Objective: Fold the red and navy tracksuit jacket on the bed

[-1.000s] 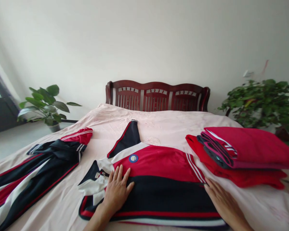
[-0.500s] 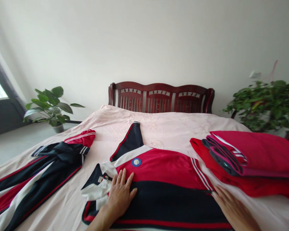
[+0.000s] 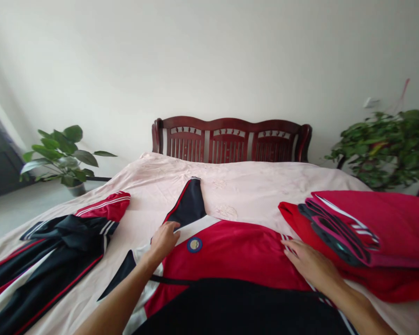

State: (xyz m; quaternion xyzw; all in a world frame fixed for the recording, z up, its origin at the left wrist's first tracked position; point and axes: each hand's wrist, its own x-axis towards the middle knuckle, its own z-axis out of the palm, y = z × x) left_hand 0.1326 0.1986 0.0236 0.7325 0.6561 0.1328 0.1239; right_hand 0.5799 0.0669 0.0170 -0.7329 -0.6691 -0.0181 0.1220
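A red, white and navy track jacket (image 3: 237, 246) lies spread on the bed, its round badge facing up and one navy sleeve (image 3: 188, 200) pointing at the headboard. My left hand (image 3: 165, 241) is at the white shoulder band near that sleeve, fingers curled down and closed on the cloth; its fingertips are partly hidden. On the white-striped hem, my right hand (image 3: 305, 260) rests with fingers stretched and slightly apart, its thumb out of sight. My left forearm crosses above the white collar. A dark area fills the bottom middle; whether it is all jacket I cannot tell.
A stack of folded red and pink clothes (image 3: 387, 228) sits right of my right hand. Navy and red clothing (image 3: 66, 246) lies at the left on the pink bedsheet (image 3: 251, 186). Beyond are a wooden headboard (image 3: 230, 139) and plants (image 3: 63, 153) on both sides.
Both hands have moved away from me over the jacket: the left from the chest to the far shoulder, the right up along the striped hem. The view has shifted slightly.
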